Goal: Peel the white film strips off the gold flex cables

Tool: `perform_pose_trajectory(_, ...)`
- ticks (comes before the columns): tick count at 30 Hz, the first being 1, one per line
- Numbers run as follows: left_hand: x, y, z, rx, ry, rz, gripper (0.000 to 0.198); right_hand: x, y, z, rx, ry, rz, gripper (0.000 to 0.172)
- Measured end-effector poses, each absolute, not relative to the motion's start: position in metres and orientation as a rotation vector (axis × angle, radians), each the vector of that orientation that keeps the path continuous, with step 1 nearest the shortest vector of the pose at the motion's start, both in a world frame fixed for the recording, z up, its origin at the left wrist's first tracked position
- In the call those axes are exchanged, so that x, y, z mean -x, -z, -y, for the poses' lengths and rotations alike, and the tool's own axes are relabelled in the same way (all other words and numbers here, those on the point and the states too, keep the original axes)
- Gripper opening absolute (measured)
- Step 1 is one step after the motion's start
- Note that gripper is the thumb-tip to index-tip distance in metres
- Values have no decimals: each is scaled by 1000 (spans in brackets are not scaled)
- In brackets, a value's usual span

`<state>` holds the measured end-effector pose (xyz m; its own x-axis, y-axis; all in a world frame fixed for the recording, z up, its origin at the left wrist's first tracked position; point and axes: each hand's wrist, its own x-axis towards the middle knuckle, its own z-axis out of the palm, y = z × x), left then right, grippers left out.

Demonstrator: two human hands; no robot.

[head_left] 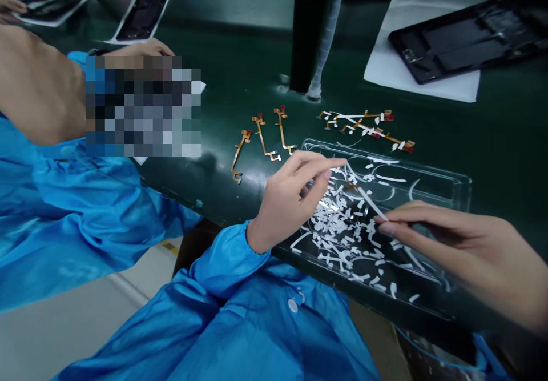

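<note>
A thin flex cable (371, 203), its long white backing strip towards me and a small orange-brown part showing, stretches at a slant between my hands. My left hand (287, 198) is at its upper end, with the index fingertip on it and the thumb close below. Pinched between thumb and index finger of my right hand (466, 249) is the lower end. Beneath both hands stands a clear plastic tray (460, 189) strewn with white backing scraps (331, 221). Beyond its left corner lie three separate orange flex cables (261, 135).
More flex cables with white strips (363, 124) lie crossed behind the tray. A black phone housing (462, 44) rests on white paper at the back right. A dark post (311, 32) rises from the green bench. On the left sits a co-worker in a blue sleeve (85, 198), partly pixelated.
</note>
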<state>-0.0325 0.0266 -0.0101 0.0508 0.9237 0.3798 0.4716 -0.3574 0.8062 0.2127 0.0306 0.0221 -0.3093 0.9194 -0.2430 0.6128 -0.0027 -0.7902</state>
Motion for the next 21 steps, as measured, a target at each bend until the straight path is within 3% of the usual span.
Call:
perform_pose_trajectory(9,10,11,-4,-2238,-1238,-1281,12,-197,-31,-23,1310,-1275,1965,16)
perform_pose_trajectory(21,17,12,-12,-2504,-1244,-1265,10,-188,-27,-14,1232,-1120,2029,26)
